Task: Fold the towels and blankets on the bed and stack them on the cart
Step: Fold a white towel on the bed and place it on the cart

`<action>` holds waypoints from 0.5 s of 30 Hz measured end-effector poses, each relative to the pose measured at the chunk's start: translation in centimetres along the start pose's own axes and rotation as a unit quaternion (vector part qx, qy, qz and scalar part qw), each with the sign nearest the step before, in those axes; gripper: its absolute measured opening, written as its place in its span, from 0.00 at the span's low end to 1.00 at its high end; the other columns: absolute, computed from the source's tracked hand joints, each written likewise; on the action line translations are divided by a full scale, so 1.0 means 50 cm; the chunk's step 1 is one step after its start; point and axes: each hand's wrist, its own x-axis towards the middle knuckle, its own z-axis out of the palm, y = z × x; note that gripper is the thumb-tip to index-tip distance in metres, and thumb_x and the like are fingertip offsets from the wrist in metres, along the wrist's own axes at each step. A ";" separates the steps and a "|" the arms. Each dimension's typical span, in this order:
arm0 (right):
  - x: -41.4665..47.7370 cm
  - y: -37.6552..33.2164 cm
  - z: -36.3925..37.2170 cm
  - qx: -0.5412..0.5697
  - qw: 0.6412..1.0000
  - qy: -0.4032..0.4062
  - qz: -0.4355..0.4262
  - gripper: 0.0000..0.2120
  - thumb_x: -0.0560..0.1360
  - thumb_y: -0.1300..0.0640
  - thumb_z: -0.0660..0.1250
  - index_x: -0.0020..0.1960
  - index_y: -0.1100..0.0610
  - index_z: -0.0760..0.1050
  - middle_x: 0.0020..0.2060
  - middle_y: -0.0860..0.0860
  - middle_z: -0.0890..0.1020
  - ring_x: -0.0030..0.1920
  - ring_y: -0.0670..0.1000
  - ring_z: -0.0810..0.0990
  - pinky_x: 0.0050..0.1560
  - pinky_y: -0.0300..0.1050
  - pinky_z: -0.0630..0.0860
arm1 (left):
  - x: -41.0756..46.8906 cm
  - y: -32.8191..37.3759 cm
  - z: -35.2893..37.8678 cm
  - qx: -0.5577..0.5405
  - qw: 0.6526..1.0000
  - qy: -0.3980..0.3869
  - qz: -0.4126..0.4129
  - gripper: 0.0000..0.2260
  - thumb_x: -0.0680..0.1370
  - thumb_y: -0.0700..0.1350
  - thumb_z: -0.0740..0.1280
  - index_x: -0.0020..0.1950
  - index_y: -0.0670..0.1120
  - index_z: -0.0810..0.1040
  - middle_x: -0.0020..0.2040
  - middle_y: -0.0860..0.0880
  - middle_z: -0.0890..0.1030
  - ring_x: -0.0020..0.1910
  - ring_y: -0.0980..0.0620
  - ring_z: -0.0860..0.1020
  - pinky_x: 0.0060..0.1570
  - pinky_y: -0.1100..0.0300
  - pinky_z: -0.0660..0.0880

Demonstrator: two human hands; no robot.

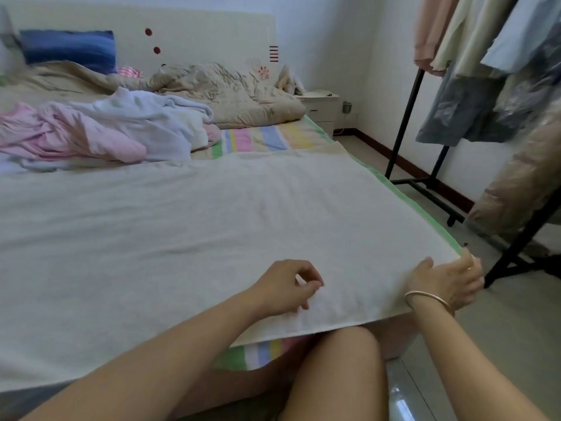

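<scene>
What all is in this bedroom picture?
striped sheet: 1, pastel, under everything
white towel: 1, white, spread flat, nearest
towel pile: 1 heap, pink and white, left, behind it
quilt: 1, beige, crumpled, far end
pillow: 1, blue, far left
nightstand: 1, white, right of quilt
garment rack: 1, black, right, hung with clothes
bangle: 1, gold, right wrist
left hand: fingers curled on white towel
right hand: grips its near right corner

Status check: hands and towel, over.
Right hand grips near right corner of white towel. Left hand curled on towel, grip unclear. Towel spread flat, unfolded. Laundry pile beyond far edge; cart not in view.
</scene>
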 end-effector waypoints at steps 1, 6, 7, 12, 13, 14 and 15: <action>-0.022 -0.035 0.015 -0.025 0.998 -0.017 -0.063 0.25 0.76 0.54 0.63 0.71 0.57 0.63 0.73 0.60 0.61 0.74 0.63 0.55 0.73 0.61 0.52 | -0.008 -0.019 -0.037 -0.001 0.999 0.041 -0.010 0.05 0.78 0.44 0.65 0.49 0.47 0.81 0.42 0.55 0.81 0.34 0.56 0.82 0.33 0.64 0.75; -0.206 -0.250 0.131 -0.193 0.903 -0.312 -0.222 0.24 0.80 0.42 0.46 0.70 0.49 0.69 0.73 0.53 0.65 0.74 0.60 0.57 0.74 0.61 0.47 | -0.072 -0.151 -0.247 0.031 0.974 0.203 -0.097 0.06 0.78 0.41 0.64 0.46 0.48 0.81 0.41 0.54 0.82 0.33 0.56 0.82 0.35 0.65 0.75; -0.258 -0.286 0.156 -0.201 0.881 -0.345 -0.253 0.24 0.79 0.42 0.46 0.68 0.49 0.70 0.70 0.54 0.67 0.72 0.60 0.60 0.73 0.61 0.51 | -0.085 -0.181 -0.288 0.042 0.966 0.227 -0.116 0.06 0.78 0.42 0.64 0.46 0.49 0.81 0.42 0.54 0.82 0.33 0.57 0.82 0.36 0.63 0.76; -0.521 -0.451 0.264 -0.193 0.809 -0.423 -0.358 0.29 0.80 0.39 0.46 0.77 0.52 0.55 0.77 0.55 0.52 0.77 0.60 0.47 0.74 0.61 0.42 | -0.143 -0.340 -0.486 0.069 0.928 0.317 -0.182 0.08 0.78 0.42 0.64 0.43 0.53 0.80 0.45 0.58 0.81 0.35 0.58 0.83 0.44 0.54 0.80; -0.563 -0.479 0.276 -0.189 0.798 -0.435 -0.373 0.30 0.81 0.39 0.46 0.78 0.52 0.51 0.78 0.55 0.49 0.77 0.60 0.44 0.74 0.60 0.40 | -0.148 -0.365 -0.518 0.076 0.921 0.328 -0.193 0.08 0.78 0.42 0.65 0.43 0.54 0.80 0.44 0.58 0.81 0.37 0.57 0.83 0.46 0.55 0.80; -0.614 -0.512 0.293 -0.183 0.787 -0.447 -0.385 0.31 0.81 0.40 0.45 0.79 0.53 0.49 0.78 0.56 0.46 0.77 0.60 0.41 0.74 0.60 0.38 | -0.154 -0.399 -0.559 0.087 0.914 0.340 -0.207 0.08 0.77 0.43 0.65 0.42 0.54 0.80 0.44 0.59 0.82 0.39 0.56 0.82 0.47 0.55 0.79; -0.663 -0.544 0.315 -0.179 0.776 -0.456 -0.397 0.32 0.81 0.40 0.45 0.79 0.55 0.46 0.78 0.56 0.44 0.77 0.60 0.40 0.74 0.60 0.37 | -0.158 -0.431 -0.600 0.098 0.906 0.348 -0.220 0.08 0.77 0.43 0.65 0.41 0.55 0.80 0.43 0.59 0.82 0.41 0.55 0.82 0.48 0.55 0.79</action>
